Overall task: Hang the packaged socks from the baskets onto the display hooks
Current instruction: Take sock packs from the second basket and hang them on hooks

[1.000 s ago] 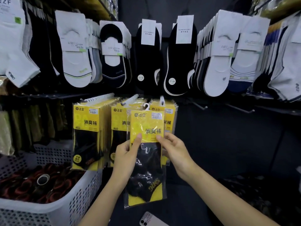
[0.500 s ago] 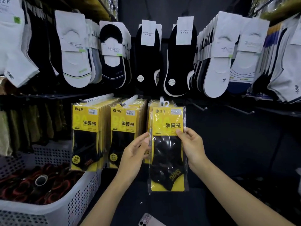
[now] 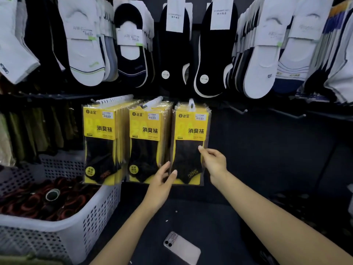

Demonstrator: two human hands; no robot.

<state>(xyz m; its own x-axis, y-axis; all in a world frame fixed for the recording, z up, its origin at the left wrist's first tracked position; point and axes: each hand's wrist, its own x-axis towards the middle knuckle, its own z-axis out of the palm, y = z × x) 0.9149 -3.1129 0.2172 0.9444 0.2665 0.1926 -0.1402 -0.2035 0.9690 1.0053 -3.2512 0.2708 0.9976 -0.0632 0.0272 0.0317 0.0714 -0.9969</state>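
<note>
Three stacks of yellow-carded packaged socks, hung side by side just above the fingers.

1. Front pack (image 3: pixel 188 134): foremost on the right-hand stack. Its hanger tab sits over the display hook (image 3: pixel 191 102), straight above both sets of fingers. It hangs flat and square, so it is judged seated on the hook.

2. Left hand (image 3: pixel 162 181): fingers (image 3: pixel 172 174) straight and a little spread, tips laid on the pack's lower left edge, gripping nothing. Probably placed there to stop the pack swinging and to line it up with those behind.

3. Right hand (image 3: pixel 213 159): fingers loosely bent, one fingertip (image 3: pixel 200 148) at the pack's right edge, higher than the left-hand tips. Whether a thumb nips that edge cannot be told. Contact on opposite edges would keep the pack level.

4. Middle stack (image 3: pixel 145 140) and left stack (image 3: pixel 101 142): just left of the left-hand fingers, thickly filled, untouched.

5. Bare hooks (image 3: pixel 239 110): right of and above the right-hand fingers, well apart, carrying nothing.

6. Basket (image 3: pixel 91 222): white and perforated, well left of and below the left-hand fingers. It holds dark red-and-black goods of unclear kind.

7. Phone (image 3: pixel 181 247): back upward, well below both sets of fingers.

8. Low-cut socks (image 3: pixel 257 64): an upper row, far above the fingers.
</note>
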